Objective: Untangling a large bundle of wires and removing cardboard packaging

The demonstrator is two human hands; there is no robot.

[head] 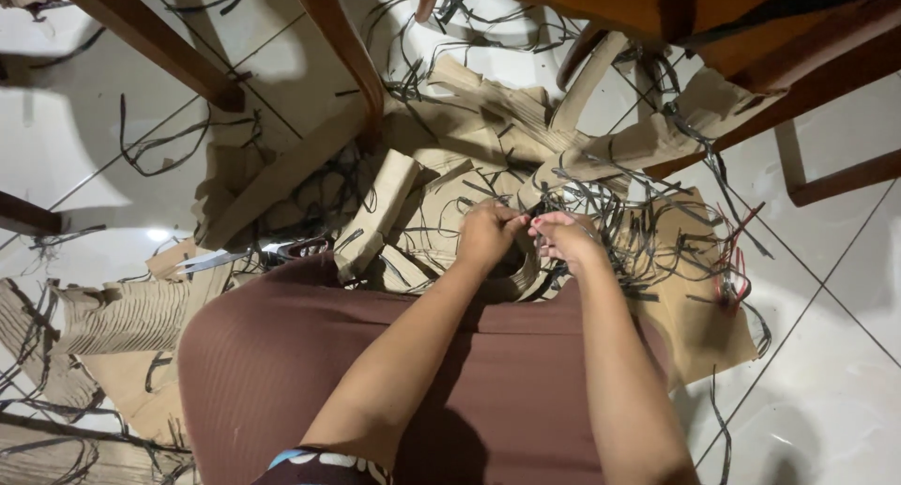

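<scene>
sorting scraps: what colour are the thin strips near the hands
Black, in the head view: strips by the hands.

The person wears a brown, finely ribbed garment [310, 354] that covers the lap and stretches smooth over the knees. Both forearms are bare, with no sleeves, watch or bracelet in view. The right hand [568, 239] has nails painted pinkish red (those of the left hand [486, 234] cannot be made out). At the bottom edge shows patterned fabric [324, 464] in dark brown, white and blue.
</scene>
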